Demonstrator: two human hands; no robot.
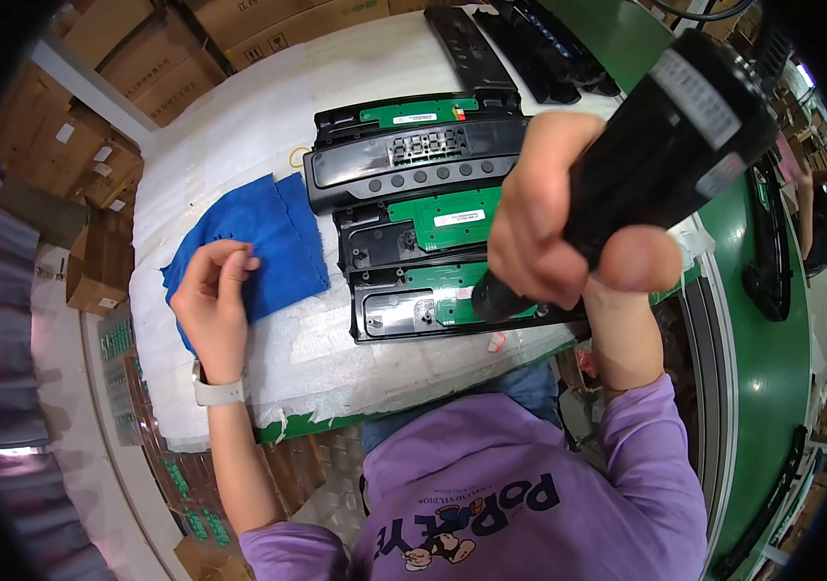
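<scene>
The right hand (554, 208) is clamped around a black power screwdriver (660, 145), its nose over the nearest panel (394, 317); contact is unclear. Work seems partway: green boards already sit in three panels of the stack, but which screws are in is too small to tell. The left hand (215, 305) has its fingertips together (anything pinched is hidden) over a blue cloth (283, 218). Cardboard boxes (167, 82) stand beyond, contents hidden; small boards (197, 526) lie below, their holder unclear.

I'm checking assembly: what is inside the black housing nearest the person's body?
The black housing holds a green circuit board, right of a glossy section. The black tool's tip covers part of the board; what lies beneath the board is hidden.
</scene>
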